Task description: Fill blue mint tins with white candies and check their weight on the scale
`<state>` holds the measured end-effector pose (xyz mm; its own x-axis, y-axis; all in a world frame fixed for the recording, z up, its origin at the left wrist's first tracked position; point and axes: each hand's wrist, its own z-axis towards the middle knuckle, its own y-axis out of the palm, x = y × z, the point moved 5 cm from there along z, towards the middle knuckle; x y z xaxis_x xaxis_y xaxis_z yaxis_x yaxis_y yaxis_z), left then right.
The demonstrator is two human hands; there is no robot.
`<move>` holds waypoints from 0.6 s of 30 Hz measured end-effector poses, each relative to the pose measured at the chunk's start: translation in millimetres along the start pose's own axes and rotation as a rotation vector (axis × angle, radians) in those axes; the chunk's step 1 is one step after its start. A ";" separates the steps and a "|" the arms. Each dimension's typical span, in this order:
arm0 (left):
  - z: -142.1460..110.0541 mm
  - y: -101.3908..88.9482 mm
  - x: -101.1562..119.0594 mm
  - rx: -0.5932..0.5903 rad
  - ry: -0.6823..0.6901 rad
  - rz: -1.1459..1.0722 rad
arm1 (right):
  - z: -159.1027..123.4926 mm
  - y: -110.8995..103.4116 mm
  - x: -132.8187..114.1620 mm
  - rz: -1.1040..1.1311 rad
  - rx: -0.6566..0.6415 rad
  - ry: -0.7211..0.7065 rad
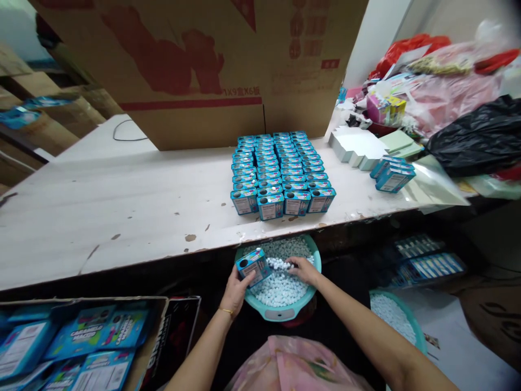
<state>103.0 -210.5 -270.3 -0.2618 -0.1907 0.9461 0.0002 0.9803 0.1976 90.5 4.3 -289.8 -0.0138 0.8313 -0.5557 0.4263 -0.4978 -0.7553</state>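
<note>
My left hand (235, 288) is closed around a small blue box (252, 267), tilted over the left part of a turquoise basin (279, 314). A white pellet sits on the box's top edge. Loose white pellets (280, 293) fill much of the basin. At the basin's right side, my right hand (304, 270) has its fingers closed just over the pellets. A small heap of pellets lies at its fingertips, with a dark edge beneath; what the fingers grip is unclear. Beyond the basin, on the white table (163, 206), rows of blue boxes (280, 174) stand packed together.
A large cardboard carton (244, 65) stands behind the rows. On the right are white cards (358, 144), a few blue boxes (393, 175) and a black bag (476, 136). An open carton of blue packs (89, 336) sits lower left; another pellet basin (419, 331) is lower right.
</note>
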 end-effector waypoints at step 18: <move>5.8 15.3 6.4 0.057 0.345 0.651 | -54.3 -104.1 -123.1 -0.618 0.017 -0.226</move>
<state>95.8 -196.4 -262.8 0.0925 0.4340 0.8961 -0.0010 0.9000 -0.4358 96.9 -32.7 -124.0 -0.4421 0.8938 -0.0754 0.2645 0.0496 -0.9631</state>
